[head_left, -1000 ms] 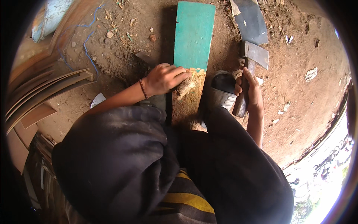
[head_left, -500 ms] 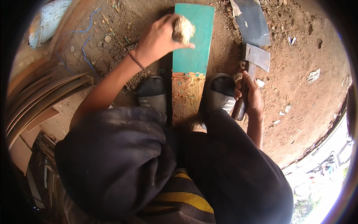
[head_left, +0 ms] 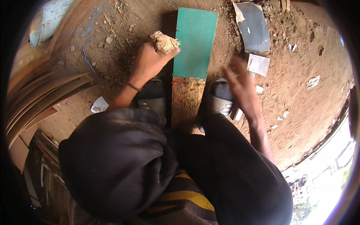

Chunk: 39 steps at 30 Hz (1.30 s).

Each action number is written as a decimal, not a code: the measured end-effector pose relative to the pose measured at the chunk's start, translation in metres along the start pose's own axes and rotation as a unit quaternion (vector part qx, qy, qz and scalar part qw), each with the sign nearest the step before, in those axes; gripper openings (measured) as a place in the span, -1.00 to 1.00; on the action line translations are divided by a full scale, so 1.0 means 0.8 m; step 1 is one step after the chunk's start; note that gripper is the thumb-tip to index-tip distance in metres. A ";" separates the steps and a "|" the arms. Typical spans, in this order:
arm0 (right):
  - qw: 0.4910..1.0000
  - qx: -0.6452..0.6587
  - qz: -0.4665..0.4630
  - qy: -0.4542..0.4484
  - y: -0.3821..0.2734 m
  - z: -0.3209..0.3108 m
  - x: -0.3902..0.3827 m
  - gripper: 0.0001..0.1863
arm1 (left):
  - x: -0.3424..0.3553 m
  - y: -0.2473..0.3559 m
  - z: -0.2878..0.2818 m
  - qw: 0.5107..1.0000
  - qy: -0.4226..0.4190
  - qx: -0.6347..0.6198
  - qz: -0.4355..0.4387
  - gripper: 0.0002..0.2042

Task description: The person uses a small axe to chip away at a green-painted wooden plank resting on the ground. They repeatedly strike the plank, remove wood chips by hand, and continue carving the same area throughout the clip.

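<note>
My left hand, with a beaded bracelet at the wrist, grips a frayed pale fibrous lump beside the long wooden board. The board's far part is painted teal; its near part is rough, flaked, bare wood, between my sandalled feet. My right hand, blurred, is raised with its fingers apart above a hatchet; the wide metal head shows beyond my fingers, and the handle is mostly hidden behind my hand.
Curved wooden sheets are piled at left, near a pale blue container and a thin blue cord. A dark flat scrap lies beyond the hatchet. The dirt ground is littered with small debris.
My left hand lifted the fibrous lump off the board's rough part, up across the teal part, then to its left. My right hand has let go of the hatchet handle and opened.
</note>
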State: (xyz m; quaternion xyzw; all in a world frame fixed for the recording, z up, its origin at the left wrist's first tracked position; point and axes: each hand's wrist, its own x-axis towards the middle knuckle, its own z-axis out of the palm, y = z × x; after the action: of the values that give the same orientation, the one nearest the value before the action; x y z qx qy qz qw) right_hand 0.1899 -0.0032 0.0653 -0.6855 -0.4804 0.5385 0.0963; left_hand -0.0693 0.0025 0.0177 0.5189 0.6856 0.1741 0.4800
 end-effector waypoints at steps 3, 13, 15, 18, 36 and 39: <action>0.989 0.045 -0.061 -0.127 -0.011 0.050 0.002 -0.32 | -0.005 0.003 0.014 0.999 0.039 -0.022 -0.009 -0.71; 0.996 -0.020 -0.084 -0.006 -0.028 0.054 0.049 -0.49 | 0.054 0.016 0.011 0.995 0.078 0.025 0.049 -0.73; 0.996 -0.024 -0.089 0.002 -0.032 0.049 0.061 -0.48 | 0.067 0.027 0.000 0.992 0.105 -0.012 0.066 -0.73; 0.987 0.023 -0.149 0.053 -0.026 0.030 0.067 -0.53 | 0.076 0.053 -0.028 0.970 0.114 -0.205 0.068 -0.81; 0.967 0.236 0.093 0.021 0.146 -0.018 -0.019 -0.63 | 0.013 0.076 0.007 0.909 0.030 -0.358 0.210 -0.88; 0.962 0.245 0.114 0.019 0.143 -0.024 -0.018 -0.70 | 0.004 0.072 0.004 0.894 0.032 -0.400 0.201 -0.89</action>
State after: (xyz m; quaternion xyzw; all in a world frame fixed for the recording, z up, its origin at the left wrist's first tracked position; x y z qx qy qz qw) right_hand 0.2700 -0.0667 0.0081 -0.7015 -0.2501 0.6339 0.2087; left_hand -0.0350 0.0273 0.0570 0.4042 0.4538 0.5427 0.5798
